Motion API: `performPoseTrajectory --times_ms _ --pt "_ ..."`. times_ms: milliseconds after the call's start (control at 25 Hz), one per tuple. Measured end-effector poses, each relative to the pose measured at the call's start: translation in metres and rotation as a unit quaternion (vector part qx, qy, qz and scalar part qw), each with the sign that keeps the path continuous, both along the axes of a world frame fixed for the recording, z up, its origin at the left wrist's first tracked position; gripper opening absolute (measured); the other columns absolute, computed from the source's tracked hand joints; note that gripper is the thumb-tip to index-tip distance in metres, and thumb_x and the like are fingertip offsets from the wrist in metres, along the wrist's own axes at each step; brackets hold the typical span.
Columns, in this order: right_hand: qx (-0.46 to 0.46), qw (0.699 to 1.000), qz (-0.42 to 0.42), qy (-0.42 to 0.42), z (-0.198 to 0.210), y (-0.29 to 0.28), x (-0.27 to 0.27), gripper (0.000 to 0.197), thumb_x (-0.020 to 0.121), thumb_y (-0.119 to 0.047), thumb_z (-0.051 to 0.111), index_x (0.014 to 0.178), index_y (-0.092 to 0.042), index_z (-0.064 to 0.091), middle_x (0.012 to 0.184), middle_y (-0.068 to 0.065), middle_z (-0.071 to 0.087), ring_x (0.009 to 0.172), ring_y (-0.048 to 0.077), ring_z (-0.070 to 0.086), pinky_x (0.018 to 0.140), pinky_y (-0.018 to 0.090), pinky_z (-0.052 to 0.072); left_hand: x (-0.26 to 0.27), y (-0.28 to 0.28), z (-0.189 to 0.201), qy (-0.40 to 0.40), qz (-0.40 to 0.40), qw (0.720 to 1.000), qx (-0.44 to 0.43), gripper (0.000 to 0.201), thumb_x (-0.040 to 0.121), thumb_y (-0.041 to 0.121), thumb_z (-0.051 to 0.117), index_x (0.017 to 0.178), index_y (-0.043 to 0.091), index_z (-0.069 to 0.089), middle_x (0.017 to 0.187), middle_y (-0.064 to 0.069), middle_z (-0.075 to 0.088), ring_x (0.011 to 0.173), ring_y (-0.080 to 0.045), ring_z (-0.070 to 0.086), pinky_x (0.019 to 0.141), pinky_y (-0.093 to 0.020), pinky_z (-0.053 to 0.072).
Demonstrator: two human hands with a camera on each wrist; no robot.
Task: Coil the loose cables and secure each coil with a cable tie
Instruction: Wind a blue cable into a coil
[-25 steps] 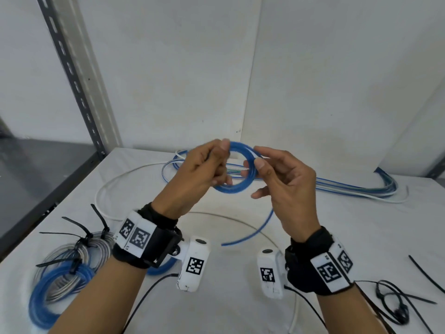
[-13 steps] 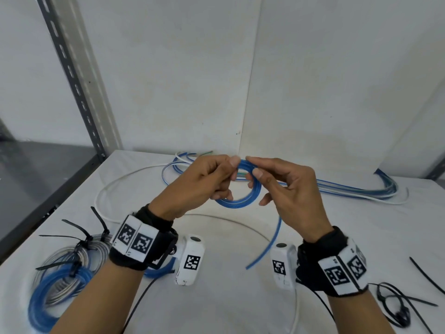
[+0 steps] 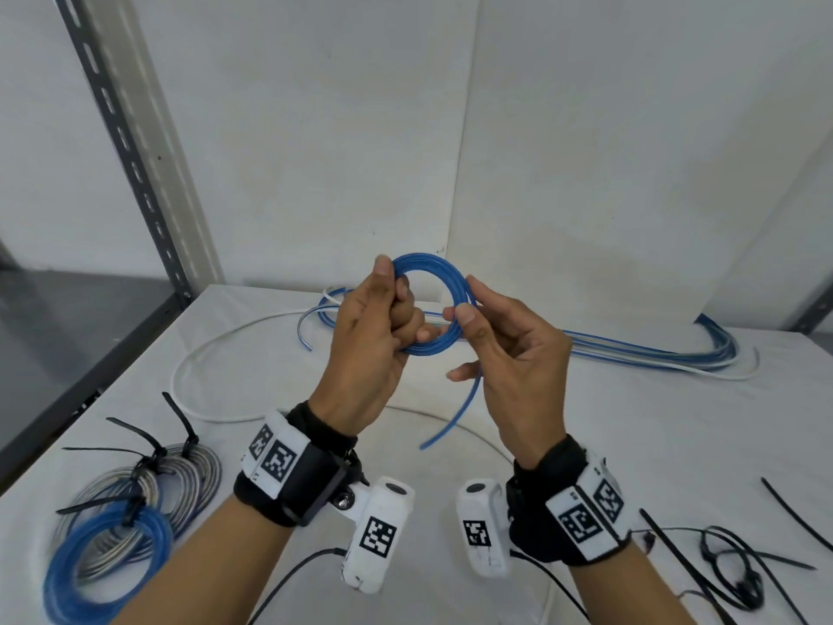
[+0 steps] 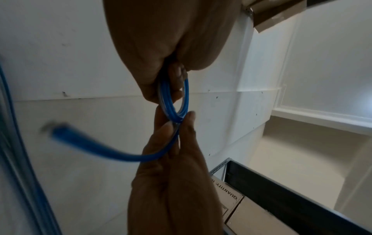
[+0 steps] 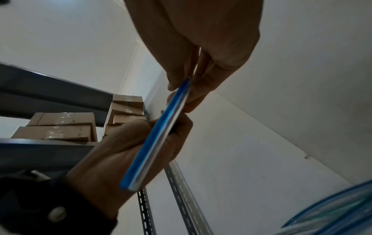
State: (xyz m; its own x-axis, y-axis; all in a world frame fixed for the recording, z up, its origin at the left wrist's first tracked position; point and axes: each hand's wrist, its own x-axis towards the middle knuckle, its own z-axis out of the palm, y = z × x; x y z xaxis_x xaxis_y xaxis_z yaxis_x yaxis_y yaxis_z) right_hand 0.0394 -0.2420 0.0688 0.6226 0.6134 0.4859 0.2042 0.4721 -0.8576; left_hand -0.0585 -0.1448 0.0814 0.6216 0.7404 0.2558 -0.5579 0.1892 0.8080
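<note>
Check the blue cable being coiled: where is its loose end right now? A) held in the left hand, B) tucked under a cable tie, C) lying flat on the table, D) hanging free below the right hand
D: the loose end dangles below the right hand, off the table.

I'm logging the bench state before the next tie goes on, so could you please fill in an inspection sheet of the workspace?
Surface: white table, carrying cables and ties.
Job's things: small blue coil held above the table, its tail hanging loose, no tie on it; tied coils at front left.
Clutter: loose black cable ties at front right.
Grippers: left hand grips the coil's left side; right hand pinches its right side.
Cables: uncoiled blue and white cables along the back; a white cable looping at left.
Surroundings: white walls, grey slotted upright.
</note>
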Motion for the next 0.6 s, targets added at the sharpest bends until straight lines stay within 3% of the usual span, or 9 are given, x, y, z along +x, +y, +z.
performPoseTrajectory --times_ms 80,200,360,440,600 --pt "0.0 1.0 -0.003 0.004 -0.001 0.001 0.002 0.03 0.087 -0.024 0.07 0.116 -0.02 0.071 0.099 0.008 0.077 0.088 0.024 0.075 0.049 0.028 0.057 0.0 0.0 0.0 0.013 -0.016 1.0 -0.005 0.04 0.108 0.04 0.033 0.081 0.012 0.044 0.059 0.003 0.019 0.048 -0.011 0.023 0.062 -0.025 0.049" --pt "-0.034 0.998 0.011 -0.053 0.007 -0.007 0.019 0.023 0.092 -0.013 0.07 0.114 -0.02 0.073 0.094 0.005 0.078 0.085 0.023 0.075 0.049 0.028 0.056 -0.008 0.009 0.008 0.088 -0.087 0.992 -0.015 0.045 0.105 0.044 0.04 0.075 0.012 0.049 0.053 0.003 0.023 0.043 -0.013 0.029 0.067 -0.031 0.054" --pt "-0.126 0.974 0.079 -0.173 0.014 -0.019 0.034 0.021 0.093 -0.01 0.069 0.112 -0.018 0.076 0.095 0.001 0.077 0.084 0.021 0.075 0.052 0.031 0.058 -0.017 0.013 0.008 0.229 -0.12 0.957 0.131 0.044 0.105 0.04 0.044 0.071 0.013 0.048 0.055 0.005 0.023 0.047 -0.014 0.019 0.072 -0.034 0.056" --pt "-0.111 0.978 0.081 -0.156 0.016 -0.02 0.035 0.021 0.093 -0.009 0.07 0.111 -0.017 0.076 0.095 0.002 0.077 0.085 0.021 0.076 0.053 0.031 0.059 -0.014 0.01 0.006 0.205 -0.113 0.963 0.135 0.043 0.104 0.039 0.045 0.07 0.014 0.046 0.059 0.001 0.019 0.05 -0.016 0.016 0.067 -0.034 0.053" --pt "-0.029 0.998 0.043 -0.044 0.01 -0.011 0.018 0.023 0.091 -0.011 0.069 0.114 -0.013 0.073 0.094 0.006 0.079 0.086 0.025 0.077 0.052 0.03 0.059 -0.009 0.007 0.009 0.077 -0.05 0.995 0.046 0.043 0.103 0.045 0.041 0.071 0.016 0.038 0.063 0.001 0.011 0.05 -0.013 0.015 0.055 -0.025 0.041"
